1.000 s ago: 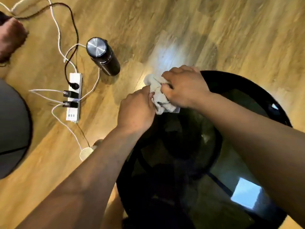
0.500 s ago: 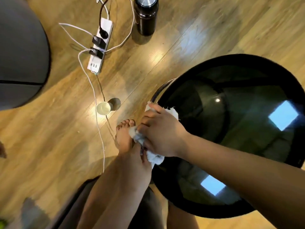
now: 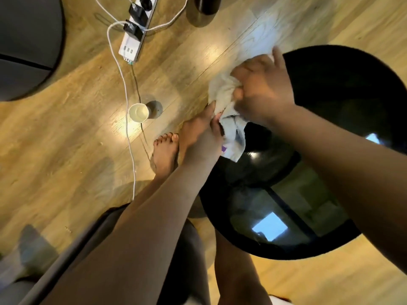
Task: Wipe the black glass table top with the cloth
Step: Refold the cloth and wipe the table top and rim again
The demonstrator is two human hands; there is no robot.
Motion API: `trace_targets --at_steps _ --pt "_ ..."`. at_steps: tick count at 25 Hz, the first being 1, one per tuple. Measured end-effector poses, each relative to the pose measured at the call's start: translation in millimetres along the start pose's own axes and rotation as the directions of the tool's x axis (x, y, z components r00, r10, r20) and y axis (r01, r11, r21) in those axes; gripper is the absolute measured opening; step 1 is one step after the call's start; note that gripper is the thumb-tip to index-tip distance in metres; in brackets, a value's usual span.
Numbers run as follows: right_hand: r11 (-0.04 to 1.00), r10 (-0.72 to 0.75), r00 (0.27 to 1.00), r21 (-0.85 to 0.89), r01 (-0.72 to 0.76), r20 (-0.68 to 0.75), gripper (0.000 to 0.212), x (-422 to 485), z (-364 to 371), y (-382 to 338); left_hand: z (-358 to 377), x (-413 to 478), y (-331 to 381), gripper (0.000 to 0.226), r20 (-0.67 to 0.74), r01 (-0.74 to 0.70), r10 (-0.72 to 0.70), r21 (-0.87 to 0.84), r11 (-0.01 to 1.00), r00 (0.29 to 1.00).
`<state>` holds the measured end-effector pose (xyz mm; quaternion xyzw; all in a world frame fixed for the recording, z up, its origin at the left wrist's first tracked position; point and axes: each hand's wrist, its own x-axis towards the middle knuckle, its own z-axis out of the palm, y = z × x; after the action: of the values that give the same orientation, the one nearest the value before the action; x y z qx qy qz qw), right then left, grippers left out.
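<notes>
From the head camera, the right hand [image 3: 263, 89] clutches a bunched white cloth [image 3: 222, 93] at the left edge of the round black glass table top [image 3: 330, 194]. The left hand [image 3: 201, 137] pinches the cloth's hanging lower end. A bare foot [image 3: 165, 153] stands on the wooden plank floor [image 3: 66, 139] beside a white paper cup [image 3: 139, 112].

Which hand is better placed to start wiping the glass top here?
Right. The right hand bunches most of the cloth at the table top's rim; the left hand only pinches its lower edge.
</notes>
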<state>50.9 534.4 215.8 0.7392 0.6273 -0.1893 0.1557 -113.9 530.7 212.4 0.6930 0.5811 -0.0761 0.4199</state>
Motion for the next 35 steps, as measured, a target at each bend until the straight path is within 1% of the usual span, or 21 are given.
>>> trace_targets --at_steps 2,4,5,6,7,8,9,10,12,14,15,17,18,19,21,22,24,25,28,30,35 --pt "0.987 -0.159 0.987 0.009 0.159 0.031 0.042 -15.2 5.0 -34.5 -3.3 -32.7 -30.7 0.045 0.049 0.035 -0.040 0.083 0.996 0.998" --pt "0.949 -0.312 0.947 -0.022 0.315 0.077 0.040 -38.1 12.9 -66.0 3.8 -80.0 -47.5 0.043 0.001 0.134 -0.134 -0.002 0.991 0.991" --pt "0.912 -0.402 0.908 -0.039 0.409 0.116 0.039 -52.8 16.8 -80.4 11.7 -107.1 -51.0 0.036 -0.004 0.202 -0.203 -0.044 0.978 0.979" --pt "0.855 -0.504 0.846 -0.039 0.517 0.172 0.037 -69.0 21.9 -94.2 19.0 -132.0 -51.2 0.028 0.047 0.277 -0.274 -0.075 0.958 0.960" --pt "0.789 -0.594 0.773 -0.030 0.614 0.221 0.034 -85.6 26.7 -104.6 25.5 -152.2 -50.6 0.022 0.137 0.348 -0.333 -0.106 0.931 0.933" --pt "0.729 -0.656 0.711 -0.031 0.684 0.254 0.030 -97.6 29.4 -109.5 30.4 -165.0 -53.1 0.020 0.214 0.388 -0.356 -0.130 0.913 0.910" --pt "0.692 -0.689 0.679 -0.051 0.721 0.251 0.027 -102.4 30.7 -107.9 31.3 -168.4 -55.8 0.019 0.247 0.397 -0.357 -0.137 0.907 0.901" --pt "0.679 -0.704 0.677 -0.079 0.730 0.213 0.026 -99.8 31.6 -100.7 32.4 -164.2 -58.4 0.019 0.229 0.388 -0.350 -0.146 0.910 0.908" --pt "0.695 -0.689 0.711 -0.150 0.703 0.138 0.033 -83.0 32.6 -81.4 27.8 -141.3 -59.2 0.020 0.098 0.288 -0.276 -0.153 0.945 0.956" --pt "0.765 -0.609 0.789 -0.201 0.612 0.086 0.048 -58.1 28.5 -58.1 22.7 -114.6 -55.4 0.021 -0.039 0.157 -0.162 -0.098 0.983 0.986" --pt "0.810 -0.552 0.833 -0.205 0.549 0.050 0.053 -46.8 24.6 -45.3 23.2 -100.2 -52.9 0.031 -0.046 0.149 -0.154 -0.093 0.984 0.987" --pt "0.883 -0.434 0.901 -0.202 0.423 -0.011 0.058 -30.5 14.6 -20.4 19.4 -71.9 -37.7 0.054 -0.023 0.164 -0.171 -0.189 0.968 0.985" --pt "0.909 -0.382 0.924 -0.196 0.369 -0.032 0.059 -24.7 9.7 -8.7 16.2 -58.4 -27.6 0.061 -0.050 0.143 -0.159 -0.239 0.960 0.986" --pt "0.934 -0.323 0.945 -0.184 0.307 -0.061 0.059 -20.1 6.1 5.3 13.1 -43.1 -13.9 0.063 -0.099 0.084 -0.110 -0.243 0.966 0.989" --pt "0.982 -0.151 0.982 -0.131 0.136 -0.112 0.056 -13.2 2.9 38.9 6.4 -7.9 21.0 0.058 -0.154 -0.091 0.075 -0.103 0.991 0.985" --pt "0.996 -0.039 0.991 -0.088 0.028 -0.132 0.054 -10.9 3.2 59.7 5.3 13.0 41.7 0.052 -0.138 -0.183 0.182 0.011 0.983 0.974" --pt "0.984 0.177 0.976 0.011 -0.177 -0.130 0.051 -12.0 6.3 106.5 10.1 55.8 87.1 0.039 -0.019 -0.350 0.363 0.222 0.910 0.932" --pt "0.965 0.260 0.960 0.059 -0.255 -0.107 0.050 -14.9 8.9 128.0 14.1 73.7 108.9 0.035 0.053 -0.418 0.423 0.300 0.857 0.905" --pt "0.879 0.457 0.887 0.189 -0.438 -0.069 0.045 -37.4 24.5 182.2 39.1 101.2 169.5 0.034 0.208 -0.556 0.522 0.438 0.706 0.827" --pt "0.815 0.545 0.834 0.284 -0.505 -0.080 0.044 -61.4 39.7 208.0 64.4 105.4 201.2 0.034 0.247 -0.608 0.567 0.473 0.637 0.786" --pt "0.651 0.696 0.714 0.490 -0.579 -0.081 0.043 -125.4 75.1 248.2 130.0 94.8 266.8 0.022 0.333 -0.708 0.669 0.568 0.420 0.664"
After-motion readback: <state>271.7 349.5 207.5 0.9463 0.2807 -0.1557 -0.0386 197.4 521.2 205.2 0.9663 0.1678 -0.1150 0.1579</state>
